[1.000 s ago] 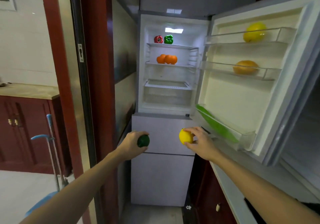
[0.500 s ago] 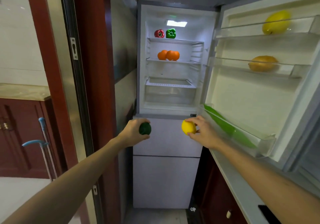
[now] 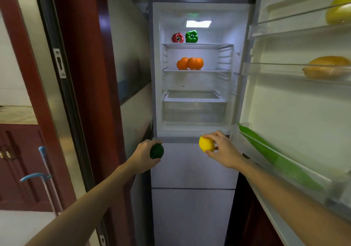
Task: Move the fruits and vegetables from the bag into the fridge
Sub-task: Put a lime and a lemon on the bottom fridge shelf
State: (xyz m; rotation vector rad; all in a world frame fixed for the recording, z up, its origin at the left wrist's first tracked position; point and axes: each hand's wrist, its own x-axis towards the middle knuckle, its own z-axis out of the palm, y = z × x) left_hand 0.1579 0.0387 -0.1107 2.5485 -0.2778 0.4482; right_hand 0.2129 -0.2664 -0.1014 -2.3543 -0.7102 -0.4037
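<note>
Nearest the camera, two bare forearms reach forward from the bottom corners. The left hand [image 3: 143, 156] is clenched round a dark green round fruit [image 3: 156, 151], with only its front face showing past the fingers. The right hand [image 3: 225, 150] pinches a yellow lemon [image 3: 206, 144] between its thumb below and its fingertips above. Both fruits are held in the air in front of the fridge [image 3: 191, 167], level with the top edge of its closed lower drawer front and just below the open upper compartment.

To the right, a pale counter [image 3: 273, 215] runs under the open fridge door [image 3: 275, 103]. A long green vegetable [image 3: 275, 159] lies slanted in the lowest door bin. An orange-brown item [image 3: 326, 68] lies in the middle bin, too blurred behind the clear rail to name. A large yellow fruit [image 3: 340, 10] sits in the top bin, cut off by the frame edge.

Further in, a clear crisper drawer [image 3: 194, 110] sits at the bottom of the lit compartment. On the shelf above it, a cluster of oranges [image 3: 190, 63] sits touching one another. On the top shelf, a red pepper [image 3: 177, 37] and a green pepper [image 3: 191, 36] stand side by side under the interior light [image 3: 198, 23].

At the left, a dark red door frame [image 3: 81, 74] stands beside the fridge. Beyond it a blue-handled mop [image 3: 37, 176] leans in front of a dark wooden cabinet [image 3: 17, 162].
</note>
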